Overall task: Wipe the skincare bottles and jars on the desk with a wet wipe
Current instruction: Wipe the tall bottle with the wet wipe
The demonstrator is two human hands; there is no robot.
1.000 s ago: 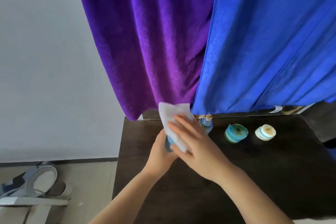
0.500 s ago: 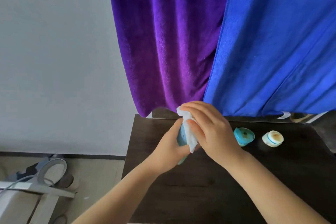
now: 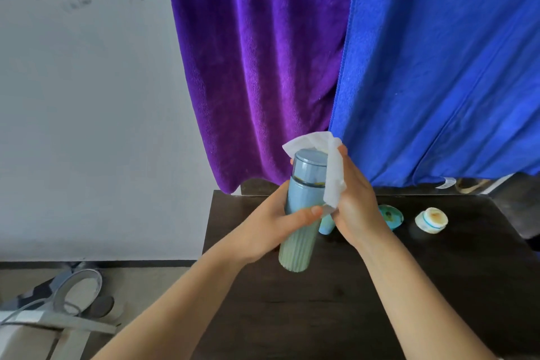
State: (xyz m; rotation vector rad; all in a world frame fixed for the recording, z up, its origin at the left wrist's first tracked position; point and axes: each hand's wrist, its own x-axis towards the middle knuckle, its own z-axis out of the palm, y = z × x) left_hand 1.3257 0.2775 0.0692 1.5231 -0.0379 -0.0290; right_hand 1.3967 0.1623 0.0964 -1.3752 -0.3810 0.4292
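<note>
A tall bottle, blue at the cap and shoulder and pale green with ribs lower down, is held above the near-left part of the dark desk, tilted a little with its cap leaning away from the camera. Its clear blue cap shows at the top, just in front of the hanging cloths. The left hand wraps the bottle's middle from the left; its fingers are closed around the body, the thumb lying across the front. A white wet wipe is draped over the cap's far side and down the bottle's right flank. The right hand presses the wipe against the bottle from the right, its fingers curled around the wipe and closed on it.

Just behind the held bottle, a second blue bottle is partly seen between the two hands; most of it is hidden. Right of the right hand, a teal jar sits on the desk, partly covered by the wrist. Further right, apart from it, stands a cream jar with a blue band.

Behind the desk hang a purple towel and, to its right, a blue towel, their edges meeting above the bottle. A pale wall fills the left side. On the floor at lower left lies a grey device with a ring-shaped part, not clear enough to name.
</note>
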